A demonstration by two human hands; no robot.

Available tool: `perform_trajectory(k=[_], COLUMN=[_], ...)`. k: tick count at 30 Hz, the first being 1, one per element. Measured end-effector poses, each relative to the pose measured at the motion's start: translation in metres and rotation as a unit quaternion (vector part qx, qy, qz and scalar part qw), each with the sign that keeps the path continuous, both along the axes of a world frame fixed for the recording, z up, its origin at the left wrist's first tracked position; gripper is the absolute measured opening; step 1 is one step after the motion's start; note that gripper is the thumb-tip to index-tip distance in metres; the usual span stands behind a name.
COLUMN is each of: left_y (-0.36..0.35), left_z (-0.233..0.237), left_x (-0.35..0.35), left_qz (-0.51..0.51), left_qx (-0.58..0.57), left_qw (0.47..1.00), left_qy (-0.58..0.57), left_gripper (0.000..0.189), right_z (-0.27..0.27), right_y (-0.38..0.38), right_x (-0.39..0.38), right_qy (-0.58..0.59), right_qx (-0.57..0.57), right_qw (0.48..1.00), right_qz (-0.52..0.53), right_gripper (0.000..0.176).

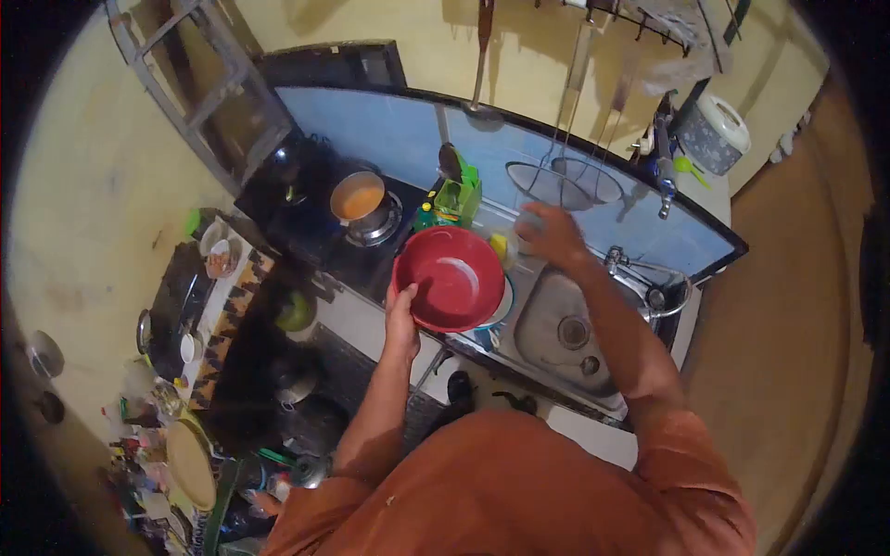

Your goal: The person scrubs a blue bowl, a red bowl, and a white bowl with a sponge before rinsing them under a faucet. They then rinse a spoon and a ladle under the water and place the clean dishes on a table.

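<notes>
My left hand [401, 320] grips the near left rim of a red plastic basin [451, 283], its thumb inside the wall. The basin tilts toward me, and a pale shine or wet patch shows on its inner bottom. Beneath its right edge a light-rimmed dish [503, 306] peeks out. My right hand [553, 238] is over the counter behind the sink, its fingers curled around something greyish and see-through that I cannot make out. To the left of that hand stands a yellow item [499, 246], partly hidden by the basin.
A pot of orange-brown liquid [359, 198] sits on the stove [320, 236]. The steel sink [547, 324] lies below my right forearm, with a faucet [615, 259] behind it. A green holder [459, 197] stands by the backsplash. Strainers [547, 183] hang on the wall.
</notes>
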State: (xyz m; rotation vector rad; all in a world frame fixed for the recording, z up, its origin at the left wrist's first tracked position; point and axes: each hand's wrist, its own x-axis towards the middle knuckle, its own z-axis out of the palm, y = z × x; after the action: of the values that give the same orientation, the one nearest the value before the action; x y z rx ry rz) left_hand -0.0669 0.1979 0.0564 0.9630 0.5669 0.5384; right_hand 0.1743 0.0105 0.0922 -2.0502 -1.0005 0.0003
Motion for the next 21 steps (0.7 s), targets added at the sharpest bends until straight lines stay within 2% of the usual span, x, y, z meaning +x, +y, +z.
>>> perform_trajectory(k=[3, 5, 7, 8, 11, 14, 17, 19, 20, 21], left_y=[-0.002, -0.013, -0.027, -0.037, -0.073, -0.108, -0.144, -0.164, -0.175, -0.181], left_z=[0.004, 0.014, 0.016, 0.015, 0.011, 0.005, 0.002, 0.009, 0.011, 0.000], left_x=[0.004, 0.011, 0.022, 0.029, 0.049, 0.068, 0.082, 0.088, 0.091, 0.098], left_qz=[-0.018, -0.046, -0.069, -0.080, -0.136, -0.195, -0.215, -0.217, -0.204, -0.206], left_qx=[-0.040, -0.037, -0.024, -0.017, -0.021, -0.043, -0.057, -0.066, -0.074, -0.073], left_qw=[0.999, 0.998, 0.997, 0.997, 0.990, 0.980, 0.975, 0.969, 0.967, 0.967], left_qy=[0.014, 0.014, -0.006, -0.016, -0.017, 0.010, 0.025, 0.093, 0.132, 0.130], left_gripper=[0.053, 0.054, 0.055, 0.055, 0.056, 0.055, 0.054, 0.055, 0.056, 0.056], right_z=[0.073, 0.123, 0.144, 0.151, 0.139, 0.124, 0.114, 0.106, 0.101, 0.100], right_y=[-0.042, -0.074, -0.097, -0.105, -0.123, -0.130, -0.130, -0.132, -0.129, -0.130], right_x=[-0.022, -0.022, -0.004, 0.006, 0.029, 0.039, 0.048, 0.061, 0.064, 0.067], right_qy=[-0.155, -0.287, -0.326, -0.370, -0.367, -0.311, -0.277, -0.306, -0.409, -0.411], right_qx=[0.106, 0.102, 0.111, 0.054, -0.093, -0.190, -0.173, -0.112, -0.013, -0.014], right_qw=[0.982, 0.946, 0.926, 0.904, 0.893, 0.908, 0.919, 0.929, 0.898, 0.896], right_qz=[-0.017, -0.109, -0.153, -0.207, -0.244, -0.206, -0.221, -0.174, -0.164, -0.165], right_gripper=[0.034, 0.030, 0.029, 0.030, 0.037, 0.038, 0.037, 0.035, 0.034, 0.034])
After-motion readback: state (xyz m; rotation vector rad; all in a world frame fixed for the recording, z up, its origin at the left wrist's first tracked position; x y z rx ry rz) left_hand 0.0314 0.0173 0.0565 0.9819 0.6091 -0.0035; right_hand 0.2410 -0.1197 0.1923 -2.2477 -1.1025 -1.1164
